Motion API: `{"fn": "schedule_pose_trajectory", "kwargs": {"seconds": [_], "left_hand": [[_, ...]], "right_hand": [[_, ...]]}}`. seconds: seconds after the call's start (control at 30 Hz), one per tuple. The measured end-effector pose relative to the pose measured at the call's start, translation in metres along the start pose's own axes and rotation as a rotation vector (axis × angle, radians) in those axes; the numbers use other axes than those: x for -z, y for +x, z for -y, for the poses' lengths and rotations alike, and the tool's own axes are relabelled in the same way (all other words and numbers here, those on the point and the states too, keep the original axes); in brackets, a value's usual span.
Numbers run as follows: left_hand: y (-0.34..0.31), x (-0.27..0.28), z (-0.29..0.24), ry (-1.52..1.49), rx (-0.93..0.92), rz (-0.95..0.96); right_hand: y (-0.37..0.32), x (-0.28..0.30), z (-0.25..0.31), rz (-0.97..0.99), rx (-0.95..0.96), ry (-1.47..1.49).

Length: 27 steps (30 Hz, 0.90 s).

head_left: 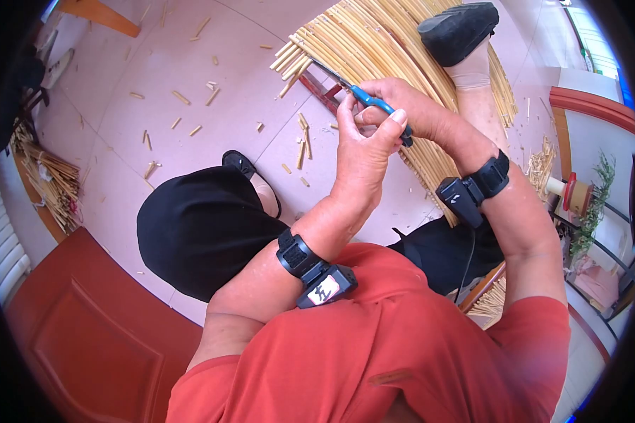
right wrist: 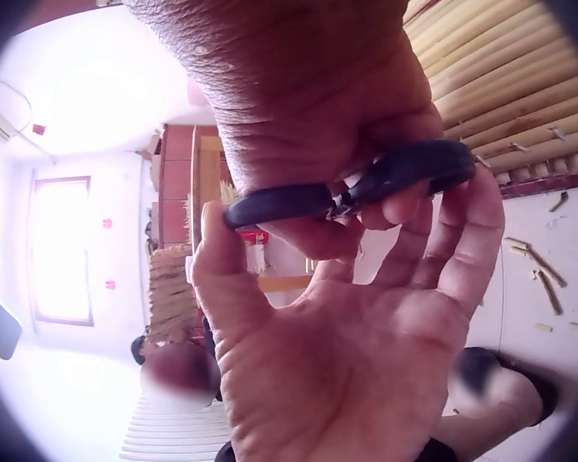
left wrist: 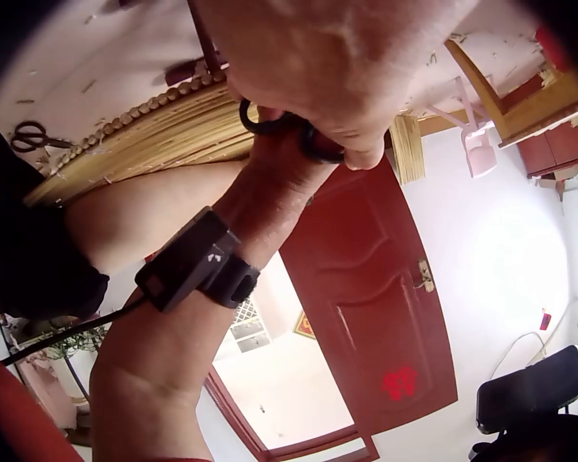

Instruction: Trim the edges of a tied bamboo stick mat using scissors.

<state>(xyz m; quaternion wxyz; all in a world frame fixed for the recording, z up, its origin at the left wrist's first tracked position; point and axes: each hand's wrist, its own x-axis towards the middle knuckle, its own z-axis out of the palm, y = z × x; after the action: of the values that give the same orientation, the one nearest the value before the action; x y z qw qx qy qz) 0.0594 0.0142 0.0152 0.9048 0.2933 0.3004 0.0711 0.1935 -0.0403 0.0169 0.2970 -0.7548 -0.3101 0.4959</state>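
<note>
Both hands are on a pair of scissors (head_left: 375,103) with blue handles, whose narrow blades reach the cut ends of a mat of thin reed-like stalks (head_left: 377,42). My right hand (head_left: 420,109) grips the handles, with fingers through the loops. From the other side my left hand (head_left: 362,155) squeezes the handles between thumb and fingers, as the right wrist view shows. That same view has the dark handle loops (right wrist: 279,205) spread apart and the left palm (right wrist: 356,337) facing the camera. A shoe (head_left: 458,34) rests on the mat.
Short cut stalk pieces (head_left: 181,97) lie scattered over the pale tiled floor (head_left: 212,127). A stalk bundle (head_left: 53,176) leans at the left, near a red-brown panel (head_left: 85,331). Another pair of scissors (left wrist: 34,138) lies beside the mat. A dark red bar (head_left: 321,94) shows under the mat's edge.
</note>
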Motion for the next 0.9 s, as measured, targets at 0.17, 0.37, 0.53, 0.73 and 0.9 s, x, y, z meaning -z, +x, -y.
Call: {"fn": "schedule_pose_trajectory", "kwargs": {"seconds": [0.17, 0.37, 0.53, 0.73, 0.9], "left_hand": [[0.003, 0.002, 0.009, 0.068, -0.006, -0.029], [0.004, 0.001, 0.009, 0.168, 0.053, -0.077], [0.002, -0.005, -0.002, 0.144, 0.086, -0.098], [0.003, -0.006, -0.003, 0.067, 0.042, -0.056], [-0.001, -0.004, 0.004, -0.064, 0.01, -0.021]], "right_hand": [[-0.002, 0.004, 0.004, 0.059, -0.068, 0.057], [-0.002, 0.006, -0.005, 0.122, -0.094, 0.226], [-0.002, 0.005, -0.001, 0.122, -0.115, 0.263], [-0.002, 0.004, -0.004, 0.082, -0.037, 0.172], [-0.008, 0.0, 0.001, -0.002, 0.028, 0.062]]}}
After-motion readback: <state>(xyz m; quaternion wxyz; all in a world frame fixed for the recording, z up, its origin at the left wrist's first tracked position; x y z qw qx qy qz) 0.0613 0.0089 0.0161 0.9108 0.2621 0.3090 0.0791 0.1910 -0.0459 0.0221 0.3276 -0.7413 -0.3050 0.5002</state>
